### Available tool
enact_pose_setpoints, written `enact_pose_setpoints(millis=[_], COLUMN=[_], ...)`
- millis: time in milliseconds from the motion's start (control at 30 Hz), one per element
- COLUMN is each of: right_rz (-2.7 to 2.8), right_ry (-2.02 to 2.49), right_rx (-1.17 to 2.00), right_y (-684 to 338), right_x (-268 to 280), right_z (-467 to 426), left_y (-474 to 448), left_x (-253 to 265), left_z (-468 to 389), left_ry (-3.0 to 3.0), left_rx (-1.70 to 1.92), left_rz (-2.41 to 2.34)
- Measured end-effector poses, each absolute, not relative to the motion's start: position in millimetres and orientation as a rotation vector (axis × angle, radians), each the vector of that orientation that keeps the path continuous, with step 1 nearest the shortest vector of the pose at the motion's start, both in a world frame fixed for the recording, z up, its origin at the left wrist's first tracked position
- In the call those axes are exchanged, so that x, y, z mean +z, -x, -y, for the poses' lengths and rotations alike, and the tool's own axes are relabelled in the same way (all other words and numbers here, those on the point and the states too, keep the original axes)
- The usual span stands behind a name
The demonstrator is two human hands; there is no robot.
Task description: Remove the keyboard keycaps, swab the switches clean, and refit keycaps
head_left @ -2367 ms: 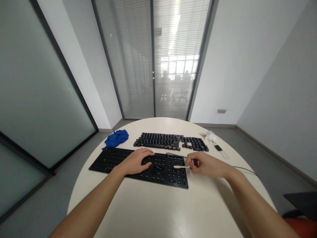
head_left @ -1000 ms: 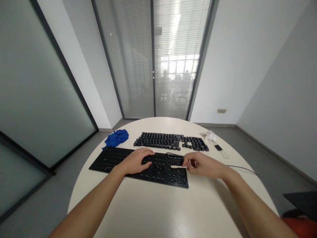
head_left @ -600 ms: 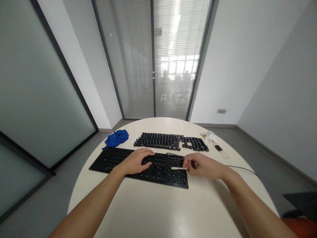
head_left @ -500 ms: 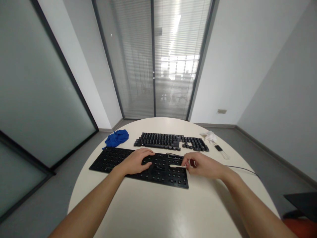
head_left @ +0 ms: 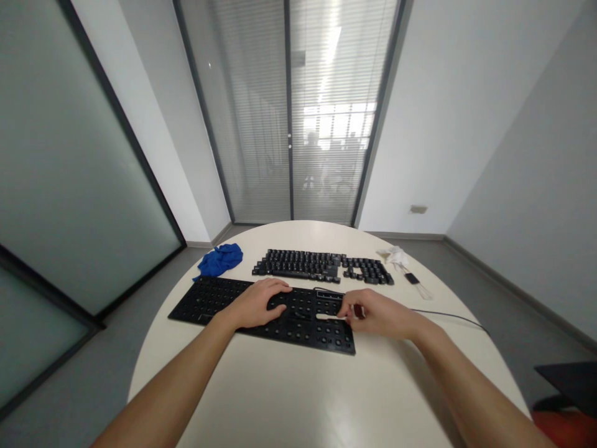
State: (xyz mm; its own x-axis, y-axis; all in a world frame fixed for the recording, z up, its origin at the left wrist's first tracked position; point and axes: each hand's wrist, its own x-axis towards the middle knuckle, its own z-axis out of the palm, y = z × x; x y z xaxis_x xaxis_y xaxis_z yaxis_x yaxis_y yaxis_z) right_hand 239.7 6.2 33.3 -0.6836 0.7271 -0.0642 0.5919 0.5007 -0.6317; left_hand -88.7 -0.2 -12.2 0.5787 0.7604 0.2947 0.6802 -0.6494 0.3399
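Observation:
A black keyboard base (head_left: pixel 275 333) with its keycaps off lies slanted across the table. My left hand (head_left: pixel 258 303) rests on its middle, fingers spread and thumb apart, holding nothing. At the right end of the base, my right hand (head_left: pixel 377 313) pinches a thin white cotton swab (head_left: pixel 328 317) between thumb and fingers. The swab points left, its tip over the key sockets; whether it touches them I cannot tell. Behind the base, the loose black keycaps (head_left: pixel 298 264) stand in keyboard order, with a smaller group (head_left: pixel 370 270) to the right.
A crumpled blue cloth (head_left: pixel 219 259) sits at the table's left edge. At the right back are a white crumpled tissue (head_left: pixel 394 254) and a small black item with wire loops (head_left: pixel 412 278). A black cable (head_left: pixel 450 313) runs off the round white table (head_left: pixel 298 398).
My right hand has shifted slightly left and towards me with the swab, across the key sockets. The left hand and the keyboard base have stayed in place.

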Motion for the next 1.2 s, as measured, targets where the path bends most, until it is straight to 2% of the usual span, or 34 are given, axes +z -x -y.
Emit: enact_pose_setpoints(millis=[467, 1200], right_rz=[2.534, 2.465], right_ry=[1.037, 1.166], right_rx=[1.07, 1.242], right_y=[-233.9, -256.4], right_x=[34.0, 36.6], right_z=[-2.6, -8.1], left_y=[87.7, 90.0], left_x=[-10.3, -14.6], left_z=[0.4, -0.5], left_ry=[-2.621, -2.62], left_rx=[0.629, 0.632], left_rz=[-1.207, -1.207])
